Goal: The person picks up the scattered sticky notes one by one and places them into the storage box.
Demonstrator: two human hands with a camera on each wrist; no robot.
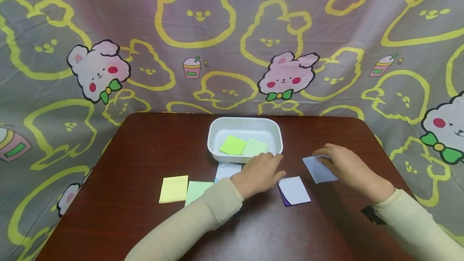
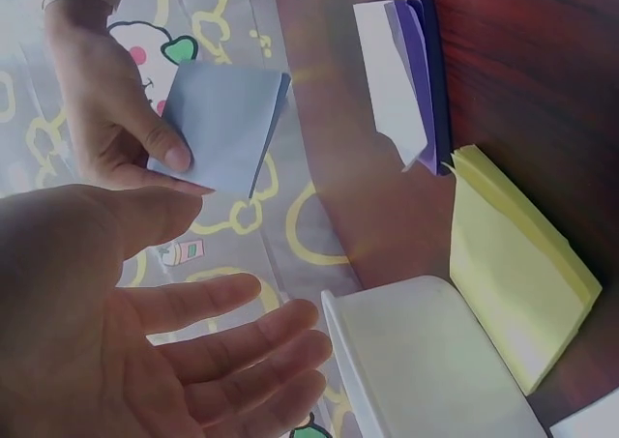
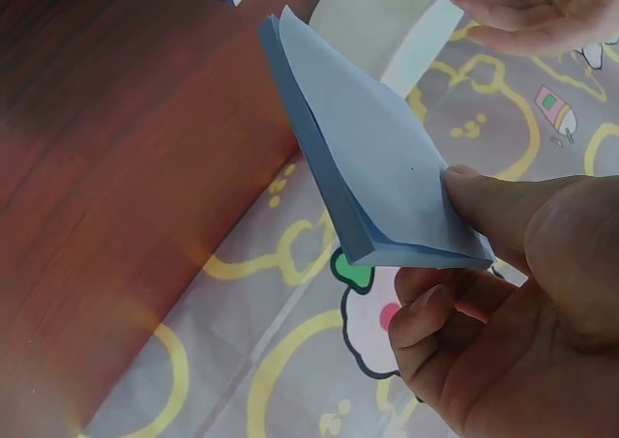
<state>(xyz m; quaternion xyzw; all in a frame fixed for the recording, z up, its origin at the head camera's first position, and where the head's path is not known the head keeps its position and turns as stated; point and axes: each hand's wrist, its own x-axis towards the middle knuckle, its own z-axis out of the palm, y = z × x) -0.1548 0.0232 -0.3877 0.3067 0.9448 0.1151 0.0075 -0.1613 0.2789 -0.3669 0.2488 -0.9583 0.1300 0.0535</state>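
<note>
My right hand [image 1: 344, 167] pinches a light blue sticky note pad [image 3: 372, 148] at one edge, thumb on its face and fingers beneath. The pad is held up above the right side of the table. In the left wrist view, its thickness shows along one side. My left hand [image 1: 258, 174] is empty, fingers spread and relaxed, just in front of the white tray [image 1: 244, 121]. Inside that tray lie a lime green note [image 1: 233, 145] and a pale green note [image 1: 255, 147]. Between my hands sits a white-topped pad with purple sheets [image 1: 295, 191].
On the table's left are a yellow pad [image 1: 174, 189] and a light green pad [image 1: 198, 189], the latter partly behind my left sleeve. A white-and-blue pad [image 1: 227, 170] lies before the tray. Behind the table [image 1: 145, 144] hangs a patterned curtain [image 1: 224, 59].
</note>
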